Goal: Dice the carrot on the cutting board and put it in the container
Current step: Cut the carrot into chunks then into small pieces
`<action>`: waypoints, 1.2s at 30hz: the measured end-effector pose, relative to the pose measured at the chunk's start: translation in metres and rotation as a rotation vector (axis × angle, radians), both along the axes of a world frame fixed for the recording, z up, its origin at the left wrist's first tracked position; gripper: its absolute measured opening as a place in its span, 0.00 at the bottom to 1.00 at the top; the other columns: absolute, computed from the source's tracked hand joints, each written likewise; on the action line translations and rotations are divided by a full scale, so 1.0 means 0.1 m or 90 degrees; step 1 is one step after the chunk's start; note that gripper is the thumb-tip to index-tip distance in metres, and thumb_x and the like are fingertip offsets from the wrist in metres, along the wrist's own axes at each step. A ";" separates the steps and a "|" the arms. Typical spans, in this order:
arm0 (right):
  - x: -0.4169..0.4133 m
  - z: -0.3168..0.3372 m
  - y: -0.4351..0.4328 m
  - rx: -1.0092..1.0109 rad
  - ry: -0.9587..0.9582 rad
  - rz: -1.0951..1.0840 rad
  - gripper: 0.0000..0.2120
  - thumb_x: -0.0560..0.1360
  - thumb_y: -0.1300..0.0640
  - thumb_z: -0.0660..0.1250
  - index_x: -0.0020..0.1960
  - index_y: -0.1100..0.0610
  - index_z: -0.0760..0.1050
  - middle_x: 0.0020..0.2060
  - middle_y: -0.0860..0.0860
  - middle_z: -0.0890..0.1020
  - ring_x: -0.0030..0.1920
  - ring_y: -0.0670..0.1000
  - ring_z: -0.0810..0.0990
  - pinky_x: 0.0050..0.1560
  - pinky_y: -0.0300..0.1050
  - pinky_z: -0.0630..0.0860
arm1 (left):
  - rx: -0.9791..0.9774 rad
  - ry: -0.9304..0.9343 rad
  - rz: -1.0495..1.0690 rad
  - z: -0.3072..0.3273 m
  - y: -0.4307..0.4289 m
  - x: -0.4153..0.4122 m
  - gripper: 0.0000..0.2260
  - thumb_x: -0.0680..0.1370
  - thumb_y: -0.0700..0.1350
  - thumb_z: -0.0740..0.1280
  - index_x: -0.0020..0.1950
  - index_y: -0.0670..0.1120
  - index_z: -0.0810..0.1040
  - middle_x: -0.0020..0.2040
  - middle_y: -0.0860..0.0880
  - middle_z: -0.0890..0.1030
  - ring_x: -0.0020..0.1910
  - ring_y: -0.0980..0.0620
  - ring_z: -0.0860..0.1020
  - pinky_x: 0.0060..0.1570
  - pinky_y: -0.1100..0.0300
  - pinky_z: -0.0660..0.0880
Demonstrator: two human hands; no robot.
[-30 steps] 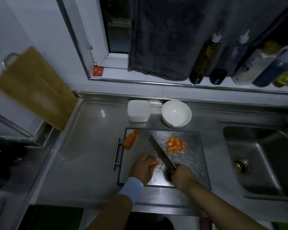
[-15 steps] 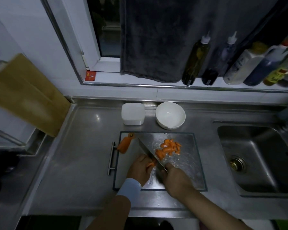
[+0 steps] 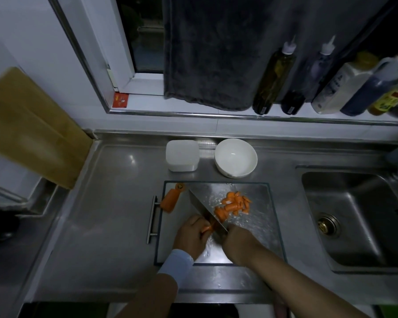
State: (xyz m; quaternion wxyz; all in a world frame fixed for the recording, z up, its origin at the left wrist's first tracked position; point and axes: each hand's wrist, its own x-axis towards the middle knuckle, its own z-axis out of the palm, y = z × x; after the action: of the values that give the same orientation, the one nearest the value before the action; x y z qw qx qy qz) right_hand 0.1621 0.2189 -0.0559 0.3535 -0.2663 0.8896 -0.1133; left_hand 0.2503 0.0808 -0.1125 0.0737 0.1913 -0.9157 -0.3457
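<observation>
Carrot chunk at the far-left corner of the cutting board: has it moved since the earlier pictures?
No. The carrot chunk still lies at the far-left corner of the cutting board, as before.

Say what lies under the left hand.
An orange carrot piece shows one end under the left hand, against the steel knife; curled fingers cover the rest.

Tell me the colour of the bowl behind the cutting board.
The bowl is white, seen in the head view.
</observation>
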 end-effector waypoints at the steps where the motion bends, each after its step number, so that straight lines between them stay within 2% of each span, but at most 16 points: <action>1: -0.01 -0.02 -0.01 0.002 0.001 -0.007 0.13 0.81 0.57 0.58 0.61 0.61 0.74 0.56 0.57 0.80 0.56 0.56 0.80 0.57 0.45 0.76 | 0.001 0.005 0.000 0.00 0.00 0.00 0.03 0.73 0.42 0.69 0.44 0.49 0.80 0.48 0.54 0.77 0.44 0.62 0.71 0.48 0.78 0.63; 4: -0.01 -0.09 -0.03 -0.004 -0.010 -0.033 0.14 0.81 0.54 0.59 0.62 0.58 0.75 0.56 0.55 0.81 0.56 0.54 0.80 0.59 0.44 0.76 | 0.001 0.016 0.004 -0.01 0.00 -0.01 0.03 0.73 0.43 0.69 0.43 0.50 0.79 0.47 0.55 0.77 0.44 0.62 0.72 0.46 0.78 0.65; 8: 0.00 -0.14 -0.05 -0.023 -0.039 -0.089 0.15 0.79 0.48 0.62 0.61 0.53 0.76 0.55 0.52 0.82 0.55 0.53 0.80 0.58 0.45 0.76 | 0.000 0.032 -0.005 -0.02 -0.01 -0.01 0.03 0.73 0.43 0.69 0.45 0.50 0.79 0.48 0.54 0.77 0.45 0.62 0.72 0.49 0.71 0.70; 12: 0.04 -0.20 -0.08 -0.031 -0.020 -0.086 0.14 0.79 0.47 0.62 0.59 0.53 0.77 0.54 0.52 0.82 0.54 0.53 0.81 0.58 0.45 0.76 | -0.009 0.029 -0.006 -0.03 -0.01 0.01 0.03 0.74 0.44 0.69 0.47 0.50 0.79 0.51 0.55 0.77 0.47 0.60 0.74 0.51 0.67 0.72; 18: 0.03 -0.26 -0.15 -0.029 0.001 -0.067 0.13 0.80 0.51 0.60 0.58 0.57 0.76 0.54 0.55 0.82 0.53 0.53 0.81 0.58 0.45 0.76 | -0.017 0.017 -0.007 -0.07 -0.01 0.01 0.04 0.75 0.44 0.68 0.48 0.51 0.79 0.51 0.55 0.77 0.48 0.60 0.73 0.51 0.73 0.67; 21: 0.03 -0.22 -0.11 -0.044 0.003 -0.076 0.14 0.80 0.49 0.59 0.58 0.56 0.76 0.54 0.55 0.82 0.54 0.55 0.81 0.58 0.47 0.76 | -0.015 0.024 -0.014 -0.08 -0.01 0.00 0.04 0.75 0.44 0.67 0.47 0.50 0.80 0.51 0.54 0.77 0.48 0.60 0.74 0.51 0.69 0.71; 29: 0.10 -0.14 0.12 -0.072 -0.008 -0.075 0.13 0.80 0.50 0.61 0.61 0.52 0.76 0.53 0.54 0.83 0.55 0.54 0.81 0.59 0.46 0.75 | -0.035 0.032 -0.024 -0.05 0.02 0.05 0.05 0.75 0.42 0.65 0.48 0.48 0.80 0.51 0.53 0.76 0.48 0.58 0.73 0.50 0.71 0.68; 36: 0.14 -0.06 0.17 -0.099 0.018 -0.113 0.14 0.77 0.39 0.59 0.56 0.45 0.77 0.46 0.46 0.84 0.46 0.49 0.81 0.51 0.49 0.79 | 0.009 0.001 -0.017 0.02 -0.01 0.01 0.05 0.76 0.43 0.65 0.49 0.49 0.79 0.51 0.53 0.76 0.48 0.57 0.74 0.50 0.70 0.68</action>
State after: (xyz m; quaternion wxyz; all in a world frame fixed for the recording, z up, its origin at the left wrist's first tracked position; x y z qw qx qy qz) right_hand 0.1764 0.2358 -0.0619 0.3076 -0.2149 0.9032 -0.2084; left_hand 0.2514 0.0799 -0.1107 0.0683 0.1795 -0.9156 -0.3533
